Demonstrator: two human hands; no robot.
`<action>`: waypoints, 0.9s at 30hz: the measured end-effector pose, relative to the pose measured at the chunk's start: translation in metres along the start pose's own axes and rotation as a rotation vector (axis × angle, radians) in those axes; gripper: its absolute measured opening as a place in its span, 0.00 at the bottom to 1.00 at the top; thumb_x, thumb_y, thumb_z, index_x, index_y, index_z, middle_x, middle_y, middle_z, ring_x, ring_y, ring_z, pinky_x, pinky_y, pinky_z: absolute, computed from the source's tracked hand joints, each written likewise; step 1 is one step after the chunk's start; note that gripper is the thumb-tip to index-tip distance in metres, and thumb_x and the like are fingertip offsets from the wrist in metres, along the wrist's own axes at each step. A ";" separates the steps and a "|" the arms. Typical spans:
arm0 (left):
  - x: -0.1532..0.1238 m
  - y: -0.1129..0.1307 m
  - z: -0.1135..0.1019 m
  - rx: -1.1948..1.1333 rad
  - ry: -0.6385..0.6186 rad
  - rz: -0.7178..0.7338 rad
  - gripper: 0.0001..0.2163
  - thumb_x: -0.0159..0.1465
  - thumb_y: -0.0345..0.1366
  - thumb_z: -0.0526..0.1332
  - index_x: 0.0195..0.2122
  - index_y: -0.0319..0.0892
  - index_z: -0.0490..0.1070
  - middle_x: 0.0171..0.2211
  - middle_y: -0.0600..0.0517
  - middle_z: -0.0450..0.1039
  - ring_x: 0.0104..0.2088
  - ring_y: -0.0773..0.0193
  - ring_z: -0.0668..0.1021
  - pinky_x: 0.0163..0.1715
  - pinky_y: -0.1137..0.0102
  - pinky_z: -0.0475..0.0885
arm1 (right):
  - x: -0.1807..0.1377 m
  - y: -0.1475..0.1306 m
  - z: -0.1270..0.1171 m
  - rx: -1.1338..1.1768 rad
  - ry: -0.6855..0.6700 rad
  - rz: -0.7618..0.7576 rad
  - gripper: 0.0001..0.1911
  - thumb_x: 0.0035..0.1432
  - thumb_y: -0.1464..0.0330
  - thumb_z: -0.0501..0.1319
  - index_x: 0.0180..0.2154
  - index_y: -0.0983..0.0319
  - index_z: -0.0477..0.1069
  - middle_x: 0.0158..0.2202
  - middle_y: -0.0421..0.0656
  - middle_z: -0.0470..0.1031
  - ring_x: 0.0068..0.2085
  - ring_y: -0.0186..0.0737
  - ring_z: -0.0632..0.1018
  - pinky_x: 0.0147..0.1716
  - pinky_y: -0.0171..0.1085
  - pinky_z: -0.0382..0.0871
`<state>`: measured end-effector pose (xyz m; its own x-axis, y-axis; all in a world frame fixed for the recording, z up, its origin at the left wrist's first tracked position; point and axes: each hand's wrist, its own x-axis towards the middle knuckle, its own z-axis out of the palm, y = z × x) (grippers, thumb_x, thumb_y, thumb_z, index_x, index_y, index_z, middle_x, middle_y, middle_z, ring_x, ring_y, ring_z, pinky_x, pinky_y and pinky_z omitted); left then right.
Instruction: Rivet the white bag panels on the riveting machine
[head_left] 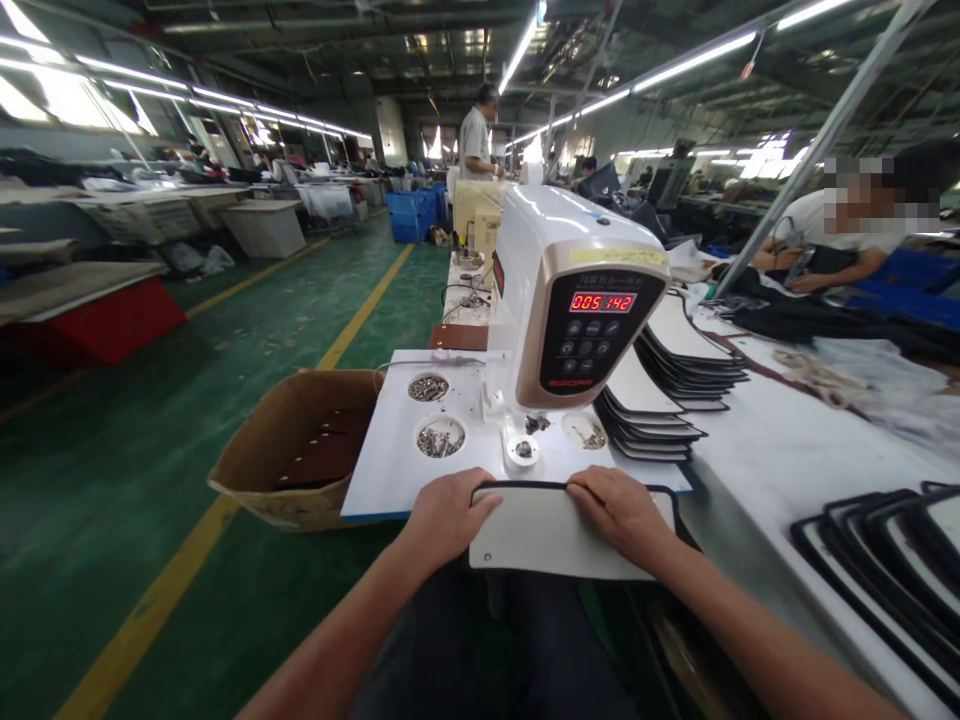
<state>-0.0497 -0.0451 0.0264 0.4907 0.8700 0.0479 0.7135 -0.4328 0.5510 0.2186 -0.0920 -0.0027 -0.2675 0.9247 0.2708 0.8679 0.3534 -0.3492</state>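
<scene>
A white panel with black edging is held between my two hands at the front edge of the machine table. My left hand grips its upper left corner, thumb on the white face. My right hand is closed over its top edge, right of the middle. A small metal eyelet shows in the panel's lower left corner. Just beyond the panel stands a white riveting-type machine with a red lit display. Its small round lower die is close behind the panel's top edge.
Metal parts fill round cups in the tabletop. Stacks of similar panels lie right of the machine, with more panels nearer. A cardboard box with brown pieces is at left. A co-worker sits at right; another person stands behind.
</scene>
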 end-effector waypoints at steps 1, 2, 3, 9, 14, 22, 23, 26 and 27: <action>0.000 -0.003 0.001 -0.056 0.023 -0.036 0.15 0.64 0.47 0.55 0.40 0.46 0.75 0.38 0.49 0.80 0.39 0.57 0.78 0.37 0.67 0.64 | -0.001 0.003 -0.001 0.026 -0.007 0.027 0.18 0.69 0.58 0.48 0.39 0.58 0.74 0.36 0.44 0.77 0.38 0.41 0.75 0.40 0.40 0.64; 0.001 -0.005 0.004 -0.120 0.035 -0.068 0.15 0.63 0.47 0.55 0.38 0.45 0.76 0.36 0.50 0.80 0.37 0.59 0.78 0.36 0.68 0.64 | 0.000 0.004 0.000 0.053 -0.016 0.048 0.18 0.69 0.58 0.49 0.40 0.57 0.74 0.37 0.43 0.77 0.39 0.41 0.75 0.40 0.40 0.64; 0.004 -0.005 0.009 -0.188 0.041 -0.096 0.15 0.63 0.47 0.55 0.36 0.44 0.76 0.34 0.51 0.79 0.36 0.60 0.77 0.35 0.69 0.64 | 0.001 0.001 0.002 0.080 -0.026 0.062 0.18 0.69 0.57 0.49 0.41 0.57 0.74 0.39 0.43 0.77 0.40 0.41 0.75 0.41 0.39 0.64; 0.032 0.013 0.044 -0.399 0.146 -0.165 0.18 0.62 0.52 0.54 0.28 0.42 0.71 0.25 0.55 0.73 0.30 0.64 0.73 0.31 0.71 0.62 | 0.029 -0.024 0.027 0.099 0.062 0.220 0.20 0.68 0.53 0.47 0.38 0.56 0.72 0.35 0.41 0.78 0.37 0.41 0.77 0.35 0.36 0.61; 0.056 0.007 0.051 -0.335 0.222 -0.175 0.21 0.65 0.51 0.48 0.23 0.42 0.65 0.23 0.55 0.67 0.28 0.67 0.68 0.29 0.70 0.57 | 0.054 -0.010 0.033 -0.007 0.143 0.324 0.23 0.69 0.53 0.46 0.30 0.58 0.70 0.28 0.41 0.76 0.31 0.38 0.74 0.29 0.35 0.53; 0.085 -0.010 0.056 -0.253 0.222 -0.202 0.21 0.66 0.50 0.46 0.22 0.42 0.64 0.22 0.54 0.66 0.27 0.66 0.65 0.28 0.69 0.54 | 0.084 0.006 0.038 -0.028 0.147 0.377 0.21 0.65 0.57 0.52 0.24 0.60 0.69 0.27 0.43 0.75 0.29 0.37 0.71 0.28 0.36 0.49; 0.086 -0.010 0.056 -0.253 0.212 -0.205 0.21 0.66 0.49 0.46 0.22 0.42 0.64 0.22 0.54 0.66 0.27 0.66 0.65 0.28 0.69 0.54 | 0.086 0.007 0.038 -0.023 0.133 0.381 0.21 0.65 0.58 0.52 0.24 0.60 0.70 0.27 0.43 0.76 0.29 0.37 0.70 0.28 0.36 0.49; 0.089 -0.011 0.054 -0.280 0.176 -0.212 0.21 0.64 0.48 0.47 0.20 0.42 0.64 0.21 0.54 0.65 0.26 0.66 0.64 0.28 0.69 0.54 | 0.086 0.009 0.039 0.008 0.093 0.387 0.22 0.65 0.58 0.52 0.23 0.60 0.70 0.27 0.43 0.75 0.29 0.37 0.70 0.28 0.36 0.50; 0.090 -0.011 0.053 -0.294 0.163 -0.213 0.21 0.64 0.48 0.48 0.20 0.42 0.64 0.20 0.55 0.64 0.26 0.66 0.64 0.27 0.69 0.54 | 0.086 0.009 0.039 0.017 0.087 0.395 0.22 0.65 0.58 0.52 0.23 0.60 0.69 0.26 0.43 0.75 0.28 0.37 0.69 0.28 0.36 0.50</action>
<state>0.0133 0.0248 -0.0193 0.2444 0.9693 0.0255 0.6052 -0.1731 0.7770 0.1871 -0.0039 -0.0174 0.1227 0.9746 0.1875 0.8896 -0.0243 -0.4561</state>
